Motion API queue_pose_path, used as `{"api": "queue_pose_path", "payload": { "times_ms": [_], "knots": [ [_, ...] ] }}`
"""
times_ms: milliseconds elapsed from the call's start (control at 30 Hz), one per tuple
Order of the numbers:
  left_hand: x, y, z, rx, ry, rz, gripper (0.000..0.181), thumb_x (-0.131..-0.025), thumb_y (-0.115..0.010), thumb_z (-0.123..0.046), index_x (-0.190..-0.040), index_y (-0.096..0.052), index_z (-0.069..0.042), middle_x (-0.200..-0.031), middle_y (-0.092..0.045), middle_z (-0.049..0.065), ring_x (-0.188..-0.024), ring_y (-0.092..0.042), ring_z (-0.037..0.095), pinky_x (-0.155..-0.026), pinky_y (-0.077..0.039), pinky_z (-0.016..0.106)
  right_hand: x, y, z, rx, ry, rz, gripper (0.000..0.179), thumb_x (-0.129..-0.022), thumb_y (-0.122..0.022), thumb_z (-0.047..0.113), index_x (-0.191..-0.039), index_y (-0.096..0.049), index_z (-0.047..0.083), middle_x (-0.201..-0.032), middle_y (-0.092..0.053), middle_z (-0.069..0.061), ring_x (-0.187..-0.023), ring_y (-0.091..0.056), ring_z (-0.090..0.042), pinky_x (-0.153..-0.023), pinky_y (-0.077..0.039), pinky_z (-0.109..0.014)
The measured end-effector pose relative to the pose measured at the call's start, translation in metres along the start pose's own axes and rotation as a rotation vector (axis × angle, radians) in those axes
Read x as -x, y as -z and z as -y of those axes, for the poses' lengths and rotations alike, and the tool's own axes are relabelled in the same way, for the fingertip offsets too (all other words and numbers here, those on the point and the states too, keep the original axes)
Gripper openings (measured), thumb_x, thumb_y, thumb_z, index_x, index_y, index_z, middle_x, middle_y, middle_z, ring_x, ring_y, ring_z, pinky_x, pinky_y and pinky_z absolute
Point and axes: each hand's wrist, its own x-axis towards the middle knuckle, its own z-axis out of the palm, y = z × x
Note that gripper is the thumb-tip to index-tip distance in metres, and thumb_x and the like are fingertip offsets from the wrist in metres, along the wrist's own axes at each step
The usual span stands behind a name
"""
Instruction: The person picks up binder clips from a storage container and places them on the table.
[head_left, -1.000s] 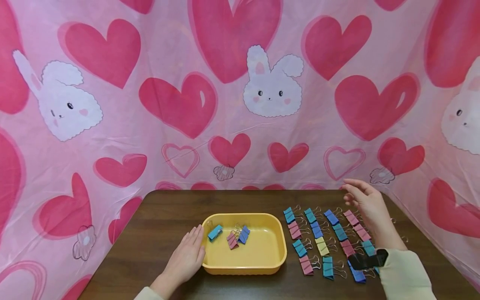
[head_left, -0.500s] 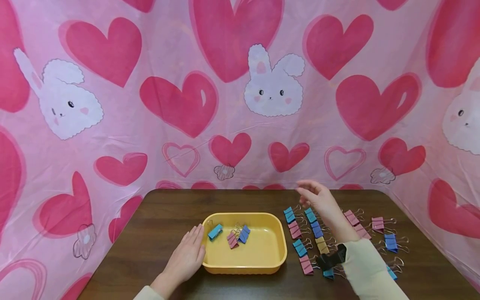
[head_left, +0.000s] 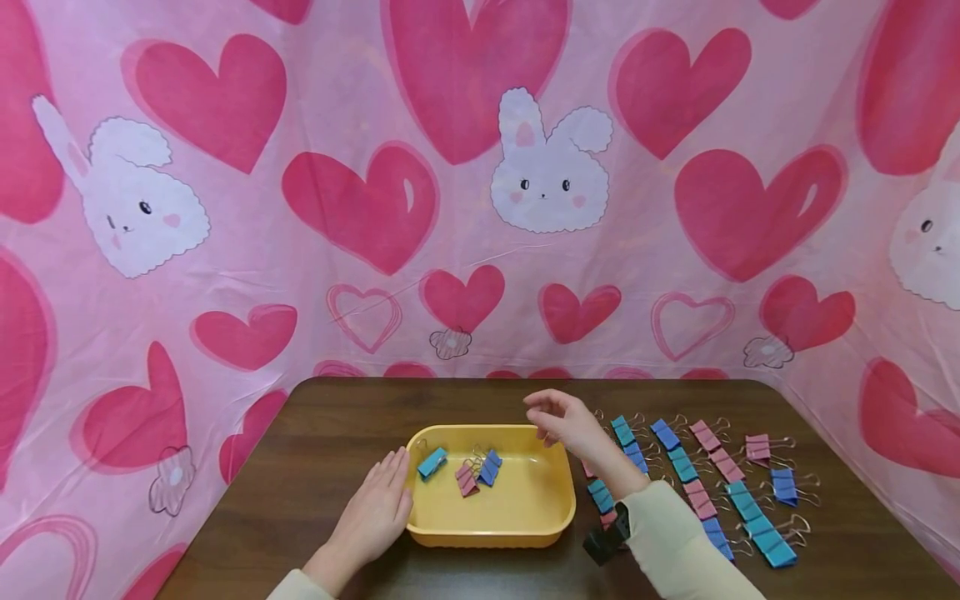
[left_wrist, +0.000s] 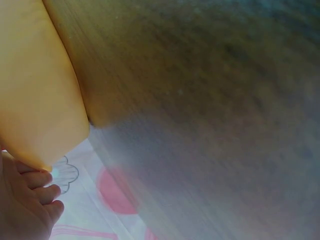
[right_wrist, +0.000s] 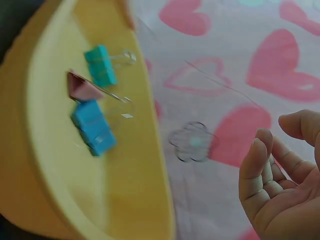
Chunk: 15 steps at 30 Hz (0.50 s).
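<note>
My left hand (head_left: 372, 508) rests against the left side of the yellow tray (head_left: 491, 540) with straight fingers. In the left wrist view the hand (left_wrist: 30, 200) touches the tray's wall (left_wrist: 40, 80). Inside the tray lie a teal binder clip (head_left: 432, 463), a pink binder clip (head_left: 467, 478) and a blue binder clip (head_left: 490, 467). Above the tray's back right corner hovers my right hand (head_left: 573, 425), its fingers loosely bent. The right wrist view shows that hand (right_wrist: 285, 180) holding nothing, thumb apart from the fingers.
Right of the tray, several binder clips lie in rows on the dark wooden table (head_left: 337, 425), including a lower right teal clip (head_left: 774, 548) and a blue clip (head_left: 784, 487). My right sleeve (head_left: 675, 542) covers part of the rows. A pink heart-patterned cloth (head_left: 360, 208) hangs behind.
My right hand has moved left from above the right-hand clip rows to the tray's back right corner. The left hand and the three clips in the tray have stayed put.
</note>
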Motion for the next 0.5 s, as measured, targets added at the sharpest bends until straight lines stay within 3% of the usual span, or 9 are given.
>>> {"api": "queue_pose_path", "payload": {
  "times_ms": [300, 500],
  "knots": [
    [0.000, -0.001, 0.001, -0.003, 0.005, 0.008, 0.048, -0.090, -0.050, -0.013, -0.130, -0.043, 0.012, -0.133, -0.043, 0.025, -0.124, -0.039, 0.037, -0.102, -0.030, 0.048, -0.003, -0.039, -0.015, -0.004, -0.038, 0.076, 0.026, -0.088, -0.058, 0.005, -0.111, -0.055, -0.008, -0.083, -0.056, -0.008, -0.061, -0.055, -0.020, -0.055, -0.052, -0.033],
    [0.000, -0.002, 0.001, -0.005, 0.005, 0.007, 0.048, -0.090, -0.050, -0.014, -0.130, -0.043, 0.012, -0.134, -0.043, 0.024, -0.124, -0.039, 0.036, -0.102, -0.030, 0.048, 0.001, -0.056, -0.011, -0.004, -0.044, 0.097, 0.026, -0.087, -0.059, 0.003, -0.108, -0.054, -0.011, -0.081, -0.056, -0.007, -0.061, -0.056, -0.022, -0.056, -0.053, -0.039]
  ]
}}
